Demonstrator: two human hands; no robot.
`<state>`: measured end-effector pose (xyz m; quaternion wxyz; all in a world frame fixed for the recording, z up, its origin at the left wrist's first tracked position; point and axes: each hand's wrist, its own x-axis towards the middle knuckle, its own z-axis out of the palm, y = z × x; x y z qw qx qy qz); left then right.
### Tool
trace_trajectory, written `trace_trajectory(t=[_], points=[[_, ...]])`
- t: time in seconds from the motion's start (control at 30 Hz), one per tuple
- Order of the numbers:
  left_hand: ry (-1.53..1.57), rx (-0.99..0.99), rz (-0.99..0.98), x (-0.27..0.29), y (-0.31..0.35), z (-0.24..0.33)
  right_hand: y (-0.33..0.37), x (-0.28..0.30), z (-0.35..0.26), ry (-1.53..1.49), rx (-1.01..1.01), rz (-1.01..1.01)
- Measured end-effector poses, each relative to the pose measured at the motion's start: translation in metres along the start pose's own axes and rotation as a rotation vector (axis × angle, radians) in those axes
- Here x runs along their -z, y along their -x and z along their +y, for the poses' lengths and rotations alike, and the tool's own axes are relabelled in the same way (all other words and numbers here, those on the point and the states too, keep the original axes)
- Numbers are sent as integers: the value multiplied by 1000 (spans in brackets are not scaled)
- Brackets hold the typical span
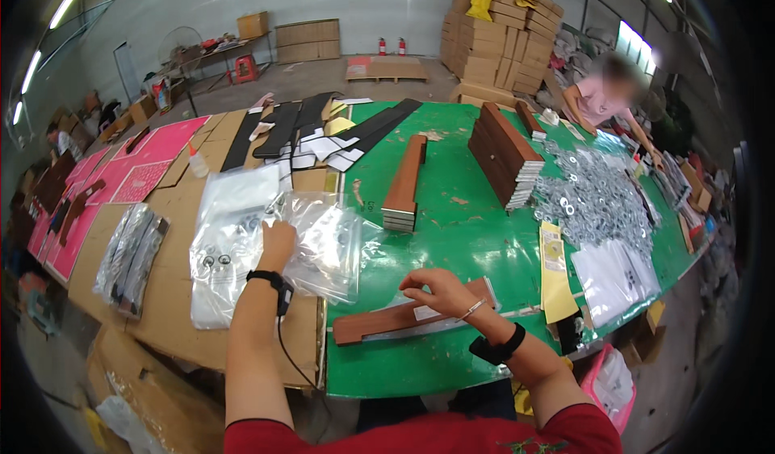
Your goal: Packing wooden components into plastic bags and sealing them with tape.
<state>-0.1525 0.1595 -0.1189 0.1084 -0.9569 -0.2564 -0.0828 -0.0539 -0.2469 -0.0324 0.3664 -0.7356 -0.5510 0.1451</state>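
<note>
My left hand reaches onto a pile of clear plastic bags, its fingers closed on bag film near the pile's upper middle. The fingertips are partly hidden by the shiny film. My right hand hovers with loosely bent fingers apart and nothing between them. Beneath it a brown wooden piece lies slantwise on the green tabletop, with clear film and a small pale label by the hand. Farther off, another brown piece or short stack lies lengthwise, left of a taller stack of brown pieces.
Loose metal washers heap at right, beside flat clear bags and yellow paper strips. Black strips lie at the back. Wrapped pieces rest on cardboard at left. A co-worker leans over the far right side.
</note>
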Motion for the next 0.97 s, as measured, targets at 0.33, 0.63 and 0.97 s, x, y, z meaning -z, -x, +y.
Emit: trace_trajectory(t=[0.33,0.63,0.97], points=[[206,244,1042,224,-18,-108,15,6,17,-84,-3,82],[363,146,421,176,144,36,-25,-79,-50,-674,120,-60],[931,287,148,157,232,101,-12,-130,-33,-888,54,-63]])
